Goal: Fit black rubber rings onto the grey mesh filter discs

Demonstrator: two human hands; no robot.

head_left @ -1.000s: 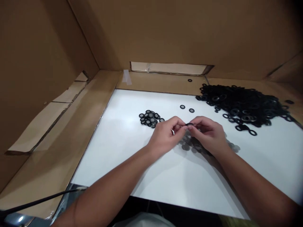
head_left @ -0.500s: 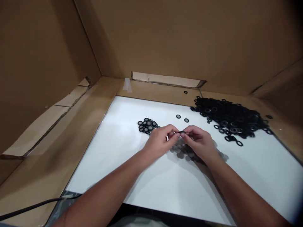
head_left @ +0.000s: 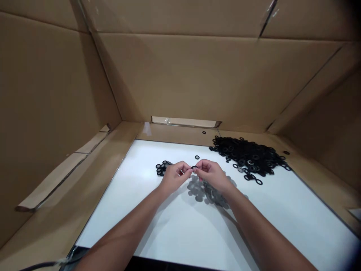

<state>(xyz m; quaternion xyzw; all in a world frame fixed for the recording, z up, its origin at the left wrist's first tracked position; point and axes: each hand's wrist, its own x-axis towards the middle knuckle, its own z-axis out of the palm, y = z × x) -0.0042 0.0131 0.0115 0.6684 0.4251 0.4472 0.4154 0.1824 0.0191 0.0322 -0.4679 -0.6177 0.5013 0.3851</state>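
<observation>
Between the fingertips of both hands is a small black rubber ring (head_left: 194, 167), seen nearly edge-on; whether a disc sits in it I cannot tell. My left hand (head_left: 176, 176) pinches its left side and my right hand (head_left: 212, 175) pinches its right side. Beneath them, thin grey discs (head_left: 197, 188) lie scattered on the white board, partly covered by my right hand. Left of my left hand is a cluster of black rings with grey centres (head_left: 161, 168), partly hidden. One more grey-centred ring (head_left: 197, 157) lies just beyond my fingers.
A large heap of black rings (head_left: 248, 154) lies at the back right, with loose ones at its edges. Cardboard walls (head_left: 180, 75) stand around the white board (head_left: 113, 210). A stray ring (head_left: 204, 132) rests on the cardboard behind it. A black cable (head_left: 42, 265) crosses the lower left corner.
The camera view has tilted up, showing more of the back wall. Both hands still hold the black ring between their fingertips. Only one of the two single grey-centred rings beyond my fingers shows now.
</observation>
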